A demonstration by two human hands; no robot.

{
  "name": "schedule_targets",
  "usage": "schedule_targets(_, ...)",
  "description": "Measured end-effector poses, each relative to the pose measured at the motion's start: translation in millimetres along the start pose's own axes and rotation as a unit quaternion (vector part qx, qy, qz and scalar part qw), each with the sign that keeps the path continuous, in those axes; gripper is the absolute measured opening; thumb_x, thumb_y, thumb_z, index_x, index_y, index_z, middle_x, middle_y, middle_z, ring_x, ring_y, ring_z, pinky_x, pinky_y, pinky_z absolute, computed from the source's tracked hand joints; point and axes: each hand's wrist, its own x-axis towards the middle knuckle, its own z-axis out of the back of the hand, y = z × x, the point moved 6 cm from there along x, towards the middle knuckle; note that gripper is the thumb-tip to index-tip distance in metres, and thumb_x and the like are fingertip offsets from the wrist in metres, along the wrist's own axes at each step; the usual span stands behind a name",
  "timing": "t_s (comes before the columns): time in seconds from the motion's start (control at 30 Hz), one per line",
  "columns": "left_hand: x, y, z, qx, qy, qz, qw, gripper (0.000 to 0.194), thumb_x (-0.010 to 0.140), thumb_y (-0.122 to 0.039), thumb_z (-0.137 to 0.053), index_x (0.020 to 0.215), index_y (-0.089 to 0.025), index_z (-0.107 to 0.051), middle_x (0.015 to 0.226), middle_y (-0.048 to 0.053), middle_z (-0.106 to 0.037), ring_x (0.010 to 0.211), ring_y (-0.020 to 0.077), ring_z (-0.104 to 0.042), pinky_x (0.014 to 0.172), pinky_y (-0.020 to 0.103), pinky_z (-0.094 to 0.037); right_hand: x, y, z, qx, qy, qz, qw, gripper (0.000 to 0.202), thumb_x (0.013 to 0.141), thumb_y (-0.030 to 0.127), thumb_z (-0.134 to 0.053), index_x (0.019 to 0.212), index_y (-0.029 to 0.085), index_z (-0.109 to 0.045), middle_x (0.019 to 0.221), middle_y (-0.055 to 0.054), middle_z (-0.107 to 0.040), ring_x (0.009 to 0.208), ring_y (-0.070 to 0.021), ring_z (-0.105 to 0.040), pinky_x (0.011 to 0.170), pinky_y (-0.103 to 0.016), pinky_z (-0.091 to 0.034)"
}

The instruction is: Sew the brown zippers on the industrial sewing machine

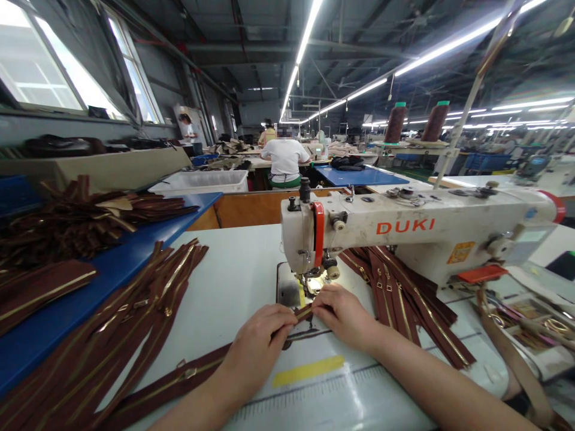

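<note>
Left hand [258, 341], right hand [345, 314] pinch brown brass-toothed fabric zipper strip [304, 312], 6 o'clock of lit needle area [314, 286], white metal sewing machine [404, 224]. Likely aligning; next calls for flat, steady guiding.

bright windows [38, 66] with pale frames slant across the upper left of the frame, a dark curtain [96, 54] hanging between them and a grey wall [27, 129] below. a dark ceiling [251, 30] crossed by beams spans the top, where long white strip lights [309, 27] run toward the far middle and a ceiling fan [420, 20] sits at upper right. lower down, a blue table [128, 260] edges the left, a pale worktop [242, 257] fills the lower middle, a wooden panel [249, 209] stands just behind it, and a blue tabletop [363, 176] lies right of centre.
</note>
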Motion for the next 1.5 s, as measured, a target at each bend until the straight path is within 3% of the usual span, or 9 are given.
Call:
schedule_targets(0.17,-1,1,-1.2,0.014,-0.005,-0.016,1.0,0.026,0.081,-0.012,-0.045,0.088,-0.022,-0.068,0.092,0.002,-0.07,0.088,0.0177,-0.065,0.082,0.032,-0.055,-1,-5,-6,-0.032,-0.016,-0.025,0.999,0.012,0.083,0.013,-0.055,0.074,0.017,-0.062,0.075,-0.002,-0.06,0.078,-0.0159,-0.054,0.069,-0.025,-0.038)
schedule_targets(0.37,-4,-16,-2.0,0.087,-0.018,-0.126,0.988,0.033,0.08,-0.003,-0.043,0.094,-0.02,-0.067,0.088,0.004,-0.068,0.081,0.0168,-0.064,0.074,0.029,-0.056,-1,-2,-7,-0.091,-0.015,-0.036,0.995,0.01,0.083,0.015,-0.054,0.075,0.018,-0.059,0.078,-0.003,-0.058,0.079,-0.0166,-0.052,0.068,-0.026,-0.037)
schedule_targets(0.5,-4,-19,-6.8,0.135,-0.001,-0.156,0.978,0.037,0.078,0.002,-0.043,0.1,-0.02,-0.064,0.089,0.004,-0.066,0.081,0.0173,-0.062,0.074,0.03,-0.056,-1,0,-7,-0.118,-0.006,-0.037,0.992,0.009,0.083,0.016,-0.054,0.076,0.018,-0.059,0.078,-0.003,-0.058,0.079,-0.0167,-0.052,0.068,-0.026,-0.036)
schedule_targets(0.93,-7,-11,-22.5,0.17,0.074,-0.163,0.969,0.039,0.081,0.003,-0.039,0.108,-0.015,-0.059,0.095,0.007,-0.06,0.088,0.0205,-0.055,0.081,0.037,-0.053,1,4,-7,-0.169,0.015,-0.026,0.985,0.01,0.086,0.017,-0.053,0.08,0.016,-0.06,0.081,-0.005,-0.059,0.081,-0.0178,-0.052,0.07,-0.028,-0.039)
schedule_targets(1.17,6,-21,-16.2,0.104,0.183,-0.048,0.976,0.028,0.086,-0.007,-0.042,0.096,-0.018,-0.065,0.091,0.005,-0.059,0.087,0.0189,-0.058,0.082,0.034,-0.05,4,6,-10,-0.177,0.031,0.014,0.984,0.011,0.088,0.018,-0.052,0.083,0.015,-0.062,0.083,-0.005,-0.06,0.084,-0.018,-0.052,0.072,-0.028,-0.039)
schedule_targets(1.27,8,-29,-17.7,0.048,0.221,-0.033,0.973,0.024,0.084,-0.008,-0.046,0.093,-0.018,-0.066,0.092,0.005,-0.059,0.088,0.0178,-0.059,0.083,0.03,-0.049,6,9,-11,-0.185,0.041,0.03,0.981,0.01,0.087,0.017,-0.053,0.083,0.015,-0.062,0.083,-0.006,-0.06,0.083,-0.0182,-0.051,0.071,-0.028,-0.038)
schedule_targets(1.5,-3,-33,-29.7,0.073,0.17,-0.093,0.978,0.028,0.086,-0.006,-0.041,0.097,-0.018,-0.063,0.094,0.006,-0.06,0.09,0.0195,-0.055,0.083,0.033,-0.05,7,11,-9,-0.192,0.049,0.034,0.98,0.011,0.087,0.016,-0.052,0.082,0.014,-0.062,0.083,-0.005,-0.06,0.082,-0.0178,-0.051,0.071,-0.028,-0.037)
